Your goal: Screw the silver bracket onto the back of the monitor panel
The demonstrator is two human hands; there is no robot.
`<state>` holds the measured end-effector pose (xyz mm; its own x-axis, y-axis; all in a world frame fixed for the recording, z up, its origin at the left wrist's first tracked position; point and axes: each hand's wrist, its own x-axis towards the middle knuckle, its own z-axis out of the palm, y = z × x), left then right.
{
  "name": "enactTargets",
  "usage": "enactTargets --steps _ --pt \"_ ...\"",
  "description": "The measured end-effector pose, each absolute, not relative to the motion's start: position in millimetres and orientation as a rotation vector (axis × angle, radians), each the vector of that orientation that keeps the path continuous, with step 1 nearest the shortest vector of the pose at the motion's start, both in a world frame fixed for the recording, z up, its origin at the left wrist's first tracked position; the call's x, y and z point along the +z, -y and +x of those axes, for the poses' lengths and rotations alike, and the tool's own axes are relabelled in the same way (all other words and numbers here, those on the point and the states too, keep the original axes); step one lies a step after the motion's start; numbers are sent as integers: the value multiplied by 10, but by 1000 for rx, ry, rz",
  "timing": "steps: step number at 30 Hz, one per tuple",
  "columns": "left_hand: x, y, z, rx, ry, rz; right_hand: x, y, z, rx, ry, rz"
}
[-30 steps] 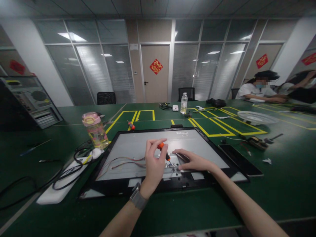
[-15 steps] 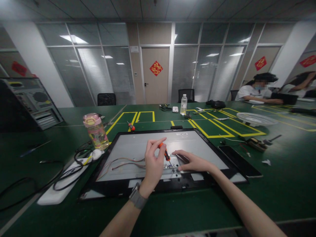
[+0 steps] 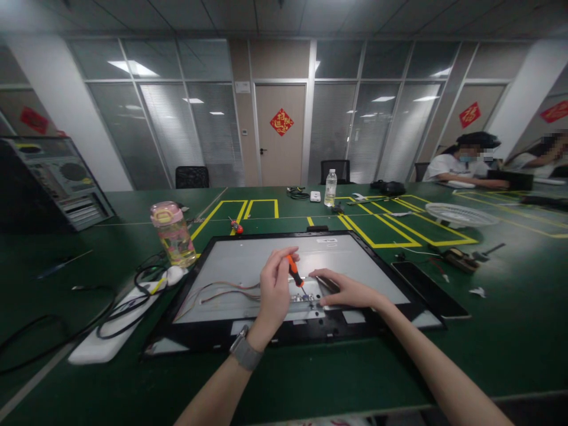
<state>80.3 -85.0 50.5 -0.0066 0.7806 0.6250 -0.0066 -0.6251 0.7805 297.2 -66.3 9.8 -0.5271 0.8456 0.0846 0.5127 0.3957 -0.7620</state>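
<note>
Orange-and-black screwdriver point(image 3: 294, 272) over middle of flat-lying display panel point(image 3: 248, 254); long axis steeply tilted, shaft pointing down and rightward at metal bracket point(image 3: 313, 288). Left hand point(image 3: 274, 284): fingers closed round handle. Right hand point(image 3: 348, 289): thumb and forefinger apart at bracket; whether gripping, cannot tell. Panel's long axis runs left-right. Pink-lidded bottle point(image 3: 173, 236), clear-walled, contents unclear. Clear plastic bottle point(image 3: 331, 188): liquid inside.
</note>
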Motion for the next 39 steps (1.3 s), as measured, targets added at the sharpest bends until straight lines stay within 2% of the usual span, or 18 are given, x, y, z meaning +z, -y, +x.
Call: enactTargets --steps 6,13,18,39 --pt "487 842 825 1773 -933 1689 104 669 2968 960 2194 -1167" --pt "490 871 826 1710 -793 1647 92 663 2971 968 2186 -1162" --pt "485 886 836 1774 -927 1734 79 659 2978 962 2191 -1132" --pt "479 860 833 1692 -765 1660 95 666 2969 965 2185 -1177"
